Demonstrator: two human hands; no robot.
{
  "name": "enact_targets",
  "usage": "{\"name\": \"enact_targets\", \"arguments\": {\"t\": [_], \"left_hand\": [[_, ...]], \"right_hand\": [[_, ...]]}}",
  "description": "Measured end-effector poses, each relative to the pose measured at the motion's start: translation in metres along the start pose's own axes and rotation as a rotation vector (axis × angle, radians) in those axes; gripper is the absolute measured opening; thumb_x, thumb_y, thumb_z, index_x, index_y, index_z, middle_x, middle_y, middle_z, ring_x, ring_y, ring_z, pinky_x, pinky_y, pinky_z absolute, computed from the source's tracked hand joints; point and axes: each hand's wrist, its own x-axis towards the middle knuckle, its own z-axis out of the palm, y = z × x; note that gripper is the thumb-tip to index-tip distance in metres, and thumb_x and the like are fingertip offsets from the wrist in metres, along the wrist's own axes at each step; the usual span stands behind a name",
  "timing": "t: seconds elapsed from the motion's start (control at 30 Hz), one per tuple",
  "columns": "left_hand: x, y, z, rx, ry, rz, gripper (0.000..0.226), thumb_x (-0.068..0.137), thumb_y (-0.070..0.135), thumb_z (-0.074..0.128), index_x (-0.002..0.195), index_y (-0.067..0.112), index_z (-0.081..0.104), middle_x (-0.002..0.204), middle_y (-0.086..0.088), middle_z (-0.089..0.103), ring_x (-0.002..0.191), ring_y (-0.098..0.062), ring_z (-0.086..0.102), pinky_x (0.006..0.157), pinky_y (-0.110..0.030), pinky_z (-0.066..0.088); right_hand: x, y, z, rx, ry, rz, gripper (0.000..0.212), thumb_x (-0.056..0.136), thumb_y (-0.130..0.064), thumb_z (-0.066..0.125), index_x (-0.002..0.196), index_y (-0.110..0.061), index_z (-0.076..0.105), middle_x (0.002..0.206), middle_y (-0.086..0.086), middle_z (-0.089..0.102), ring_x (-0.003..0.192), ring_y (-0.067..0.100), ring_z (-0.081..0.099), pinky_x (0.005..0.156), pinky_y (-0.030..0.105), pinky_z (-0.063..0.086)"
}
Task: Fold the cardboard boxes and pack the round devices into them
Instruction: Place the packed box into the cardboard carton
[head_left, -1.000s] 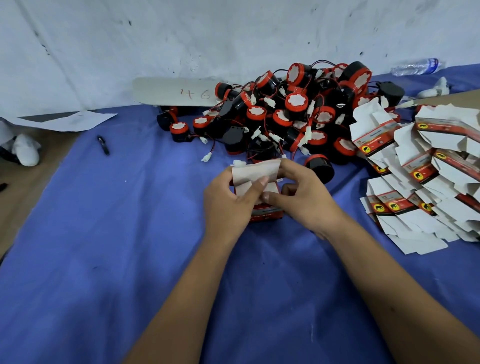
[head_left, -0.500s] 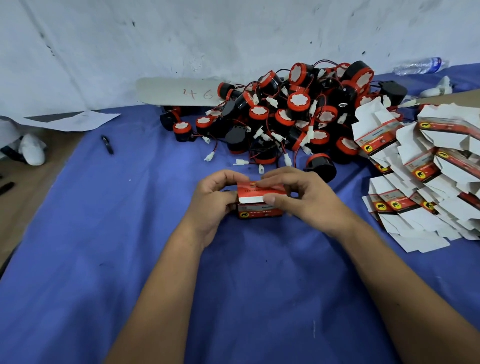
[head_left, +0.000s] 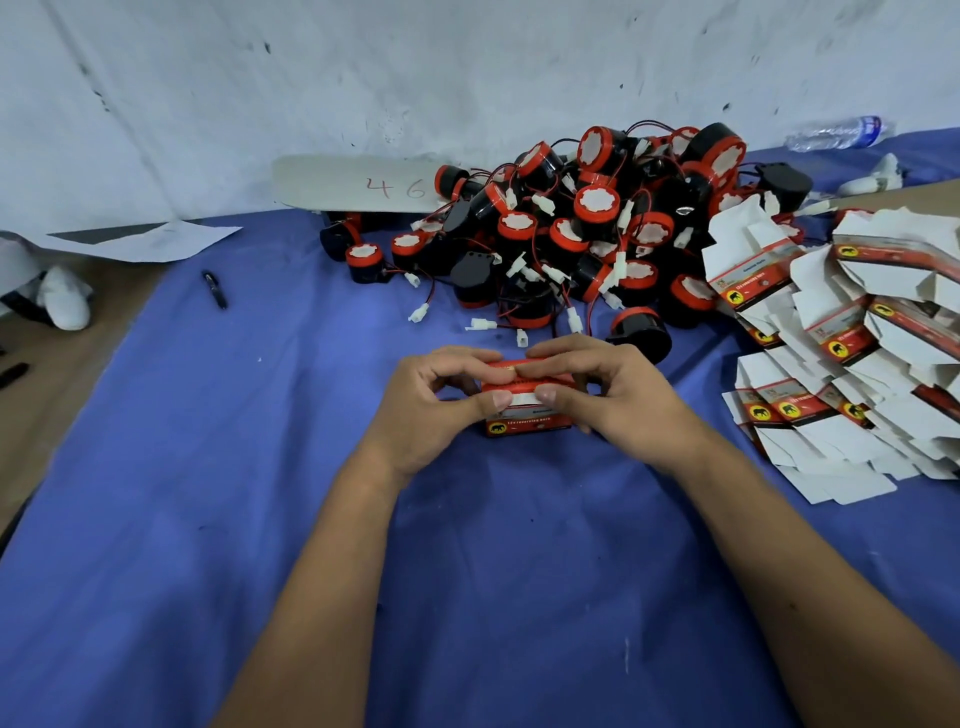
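A small red cardboard box (head_left: 525, 420) with a yellow elephant mark stands on the blue cloth at the middle. My left hand (head_left: 435, 402) grips its left end, thumb on the front flap, fingers curled over the top. My right hand (head_left: 613, 395) grips its right end the same way. A white strip of the flap shows between my two thumbs. Behind the box lies a heap of round black-and-red devices (head_left: 592, 228) with red wires and white plugs. What is inside the box is hidden.
A spread pile of flat unfolded boxes (head_left: 852, 353) covers the right side. A black pen (head_left: 214, 289) lies at the left on the cloth. A board marked 46 (head_left: 358, 184) leans at the wall. A plastic bottle (head_left: 836, 132) lies at the far right.
The box's white top flap, raised a second ago, has been folded down. Both hands have lowered onto the box, and my thumbs now press the flap at the front.
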Motion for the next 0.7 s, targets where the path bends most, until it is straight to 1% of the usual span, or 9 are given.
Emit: {"name": "enact_targets", "arguments": {"t": [0.03,0.1,0.2,0.33,0.43,0.53,0.6,0.63,0.7], "left_hand": [[-0.0001,0.0002,-0.0005,0.022,0.001,0.022,0.019,0.081,0.005,0.084,0.094,0.019,0.082,0.122,-0.001,0.071,0.109,-0.02,0.069,0.091,-0.036,0.059],[0.0002,-0.0001,-0.0004,0.065,0.012,0.073,0.019,0.082,0.003,0.084,0.091,0.02,0.082,0.121,0.0,0.071,0.117,-0.014,0.067,0.096,-0.034,0.057],[0.0016,-0.0032,0.0012,0.106,0.055,0.154,0.015,0.082,0.0,0.083,0.093,0.01,0.082,0.11,-0.003,0.076,0.109,-0.019,0.071,0.096,-0.041,0.058],[0.0002,-0.0051,0.0029,0.12,0.085,0.154,0.015,0.082,0.004,0.084,0.096,0.009,0.082,0.105,0.0,0.079,0.104,-0.016,0.074,0.093,-0.042,0.06],[0.0002,-0.0059,0.0009,0.1,0.068,0.128,0.02,0.079,0.004,0.086,0.098,0.009,0.082,0.108,0.001,0.079,0.106,-0.015,0.074,0.095,-0.043,0.06],[-0.0012,-0.0066,-0.0035,0.065,0.003,0.089,0.032,0.077,-0.006,0.085,0.103,0.012,0.08,0.114,0.002,0.078,0.116,-0.015,0.071,0.1,-0.042,0.058],[-0.0033,-0.0066,-0.0049,0.013,0.004,0.08,0.034,0.076,-0.011,0.083,0.101,0.013,0.08,0.114,0.001,0.078,0.116,-0.015,0.071,0.098,-0.041,0.059],[-0.0043,-0.0064,-0.005,-0.023,0.013,0.073,0.033,0.076,-0.012,0.082,0.098,0.012,0.08,0.113,-0.001,0.079,0.116,-0.016,0.071,0.097,-0.041,0.06],[-0.0051,-0.0058,-0.0047,-0.082,0.031,0.06,0.028,0.077,-0.011,0.083,0.093,0.011,0.079,0.112,-0.003,0.079,0.115,-0.018,0.072,0.096,-0.039,0.06]], "right_hand": [[-0.0008,-0.0005,-0.0022,-0.004,-0.023,-0.008,0.024,0.094,-0.015,0.073,0.113,-0.029,0.079,0.129,-0.009,0.065,0.076,0.005,0.067,0.065,0.027,0.056],[-0.0025,-0.0012,-0.0043,-0.022,-0.014,-0.021,0.024,0.094,-0.013,0.073,0.114,-0.025,0.079,0.131,-0.009,0.064,0.073,0.014,0.068,0.059,0.028,0.057],[-0.005,-0.0028,-0.0021,-0.061,0.072,-0.056,0.019,0.09,-0.011,0.078,0.103,-0.024,0.081,0.126,-0.01,0.067,0.06,0.016,0.067,0.054,0.037,0.06],[-0.004,-0.0029,0.0001,-0.088,0.128,-0.052,0.014,0.088,-0.012,0.079,0.097,-0.023,0.082,0.124,-0.01,0.07,0.047,0.016,0.062,0.057,0.041,0.06],[-0.0039,-0.0025,0.0005,-0.117,0.139,-0.054,0.012,0.089,-0.012,0.079,0.098,-0.019,0.082,0.123,-0.009,0.07,0.044,0.018,0.062,0.058,0.044,0.06],[-0.0055,-0.0045,0.0012,-0.12,0.134,-0.042,0.012,0.09,-0.011,0.078,0.096,-0.022,0.081,0.123,-0.01,0.069,0.045,0.016,0.063,0.062,0.044,0.061],[-0.0046,-0.0052,0.0013,-0.093,0.13,-0.027,0.012,0.089,-0.01,0.079,0.096,-0.02,0.081,0.122,-0.009,0.07,0.047,0.014,0.062,0.062,0.043,0.062],[-0.0038,-0.0052,0.0013,-0.08,0.129,-0.021,0.012,0.089,-0.009,0.079,0.096,-0.019,0.081,0.121,-0.009,0.07,0.048,0.016,0.062,0.061,0.041,0.062],[-0.0026,-0.0051,0.0022,-0.091,0.136,-0.023,0.013,0.088,-0.008,0.08,0.097,-0.017,0.08,0.119,-0.009,0.07,0.057,0.026,0.061,0.063,0.031,0.058]]}}
